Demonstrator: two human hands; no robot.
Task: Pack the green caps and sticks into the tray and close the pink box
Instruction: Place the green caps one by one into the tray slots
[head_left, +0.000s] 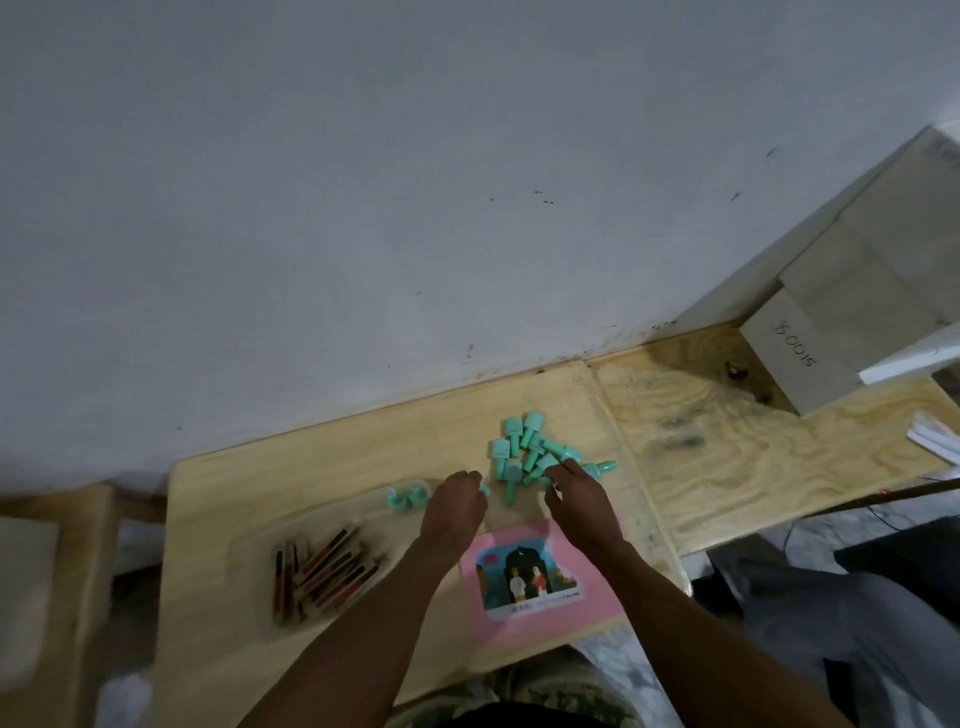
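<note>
forearms (374, 597): bare | lap garment (524, 686): mottled green-grey (camouflage-like, blurred)

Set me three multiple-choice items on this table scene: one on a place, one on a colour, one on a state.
1. The pink box lies:
A) against the wall
B) on the near side of the cap pile
C) on the floor

2. The cap pile is coloured:
A) green
B) red
C) black

3. The sticks are:
A) standing upright
B) lying flat in the tray
C) stuck into caps

Answers:
1. B, the box sits lower in the view than the pile.
2. A, every piled cap is mint green.
3. B, they lie heaped inside the clear tray.
</note>
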